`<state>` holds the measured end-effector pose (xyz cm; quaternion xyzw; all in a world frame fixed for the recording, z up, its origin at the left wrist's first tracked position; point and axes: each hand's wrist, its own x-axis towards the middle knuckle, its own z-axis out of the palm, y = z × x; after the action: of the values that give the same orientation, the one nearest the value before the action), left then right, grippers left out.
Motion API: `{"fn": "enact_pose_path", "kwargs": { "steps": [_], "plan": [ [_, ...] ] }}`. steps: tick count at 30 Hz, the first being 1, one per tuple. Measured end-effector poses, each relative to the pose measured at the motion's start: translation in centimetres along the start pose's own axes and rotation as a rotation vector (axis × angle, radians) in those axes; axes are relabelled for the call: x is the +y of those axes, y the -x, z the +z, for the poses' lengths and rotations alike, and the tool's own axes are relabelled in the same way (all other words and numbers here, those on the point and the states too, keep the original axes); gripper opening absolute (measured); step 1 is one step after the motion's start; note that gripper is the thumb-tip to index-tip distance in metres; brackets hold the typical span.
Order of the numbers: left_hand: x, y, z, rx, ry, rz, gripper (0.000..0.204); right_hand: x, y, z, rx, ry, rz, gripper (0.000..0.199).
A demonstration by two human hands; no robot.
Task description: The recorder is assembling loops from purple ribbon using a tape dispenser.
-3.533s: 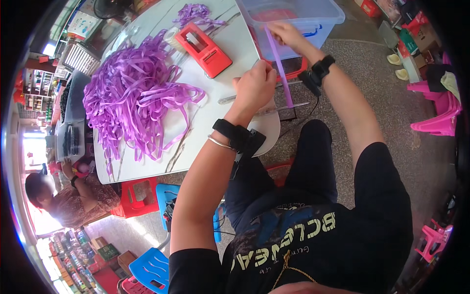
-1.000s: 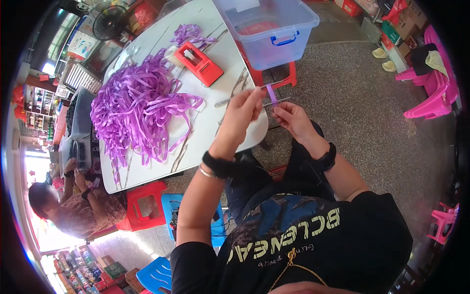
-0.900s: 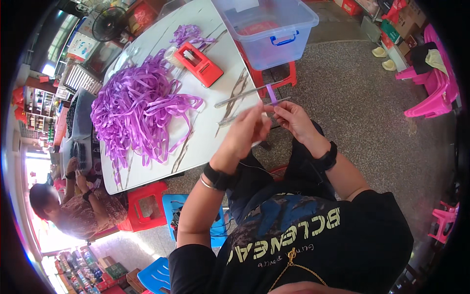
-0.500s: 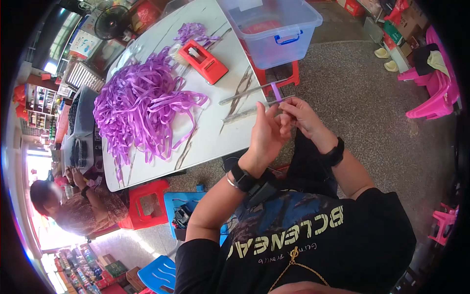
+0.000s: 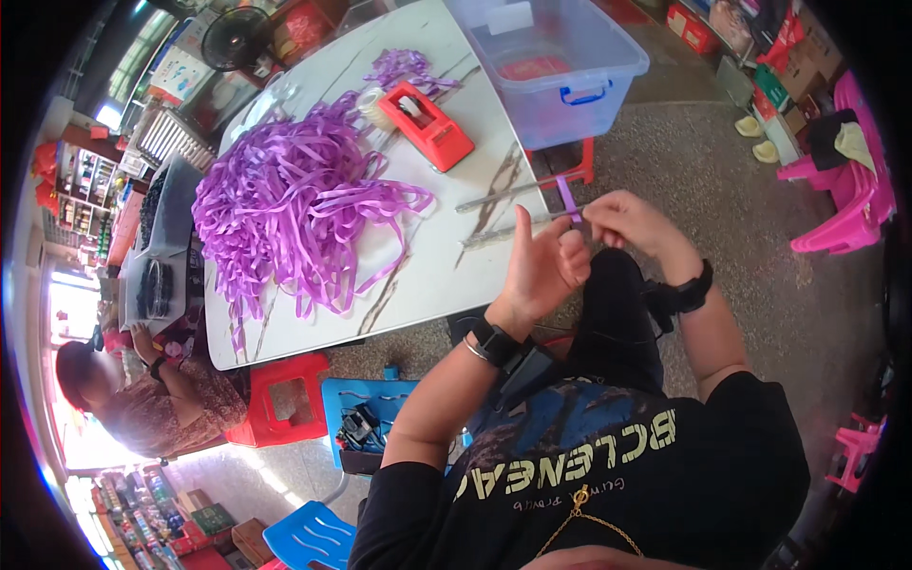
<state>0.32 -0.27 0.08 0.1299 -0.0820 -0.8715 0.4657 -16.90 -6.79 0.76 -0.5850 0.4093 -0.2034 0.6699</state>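
Note:
Two thin metal rods [image 5: 505,196] stick out side by side past the right edge of the white marbled table. A short band of purple ribbon [image 5: 567,195] runs across both near their outer ends. My right hand [image 5: 629,224] pinches at the near end of this band, its fingertips beside the nearer rod. Just left of it is my left hand [image 5: 540,268], thumb raised and fingers curled in; what they hold, if anything, is hidden. A big tangled heap of purple ribbon [image 5: 294,204] covers the table's left part.
A red tape dispenser [image 5: 429,128] and a smaller ribbon pile [image 5: 404,68] lie farther back on the table [image 5: 418,275]. A clear plastic bin [image 5: 570,90] rests on a red stool at the right. At far left, another person [image 5: 161,394] sits near black-filled trays.
The view has shifted, so the table and bin appear farther right. My right hand has drawn slightly away from my left, and my left thumb stands more upright.

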Motion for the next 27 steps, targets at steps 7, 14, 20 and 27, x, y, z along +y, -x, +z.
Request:
{"fn": "enact_pose_path", "kwargs": {
  "steps": [7,14,20,27],
  "plan": [
    [-0.2,0.3,-0.9,-0.114,0.103,-0.004,0.063,-11.1,-9.3,2.8,-0.003,0.229,-0.427,0.023],
    [-0.3,0.0,-0.6,-0.11,0.115,-0.024,0.06,-12.7,-20.5,4.2,0.043,0.61,-0.214,0.03],
    [0.2,0.4,-0.3,-0.084,0.117,-0.019,0.058,-13.4,-20.6,5.8,-0.014,0.505,-0.017,0.026],
    [0.1,0.1,-1.0,-0.146,0.153,-0.053,0.061,-13.0,-21.3,5.0,-0.005,0.368,0.056,0.021]
  ]
}}
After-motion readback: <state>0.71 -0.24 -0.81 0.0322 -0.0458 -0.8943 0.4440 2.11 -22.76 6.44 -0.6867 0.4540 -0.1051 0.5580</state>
